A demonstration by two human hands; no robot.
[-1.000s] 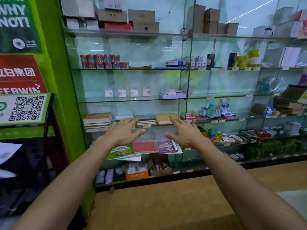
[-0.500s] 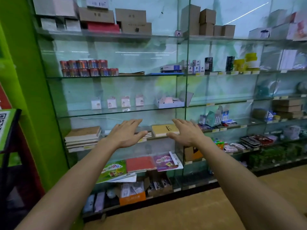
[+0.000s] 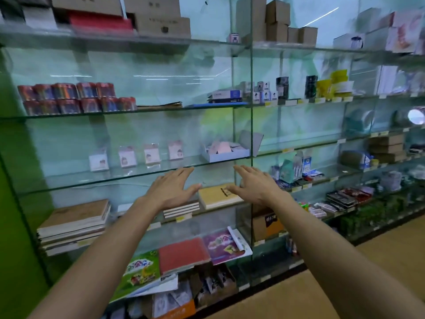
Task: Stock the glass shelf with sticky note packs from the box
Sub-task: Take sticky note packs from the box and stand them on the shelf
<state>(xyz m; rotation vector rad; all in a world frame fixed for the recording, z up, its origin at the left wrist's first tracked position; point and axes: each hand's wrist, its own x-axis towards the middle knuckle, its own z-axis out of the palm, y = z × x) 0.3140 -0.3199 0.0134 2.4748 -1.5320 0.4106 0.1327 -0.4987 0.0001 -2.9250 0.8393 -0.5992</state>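
Note:
A glass shelf (image 3: pixel 69 181) runs across the middle of the display. Several sticky note packs (image 3: pixel 151 153) in clear wrappers stand on it in a row. To their right sits an open white box (image 3: pixel 226 154) with more pinkish packs inside, its lid flap raised. My left hand (image 3: pixel 171 188) and my right hand (image 3: pixel 253 186) are stretched forward with fingers straight and palms down, just below the shelf's front edge and short of the box. Both hands hold nothing.
Notebooks (image 3: pixel 73 224) lie stacked on the shelf below, with a tan book (image 3: pixel 218 195) under my hands. Red packs (image 3: pixel 69 97) fill the shelf above. A vertical glass divider (image 3: pixel 251 111) stands right of the box. A green wall (image 3: pixel 9 203) is at the left.
The view has shifted right and closer to the shelves; the signs at the left are gone from sight. Both hands have risen toward the sticky note shelf, still open.

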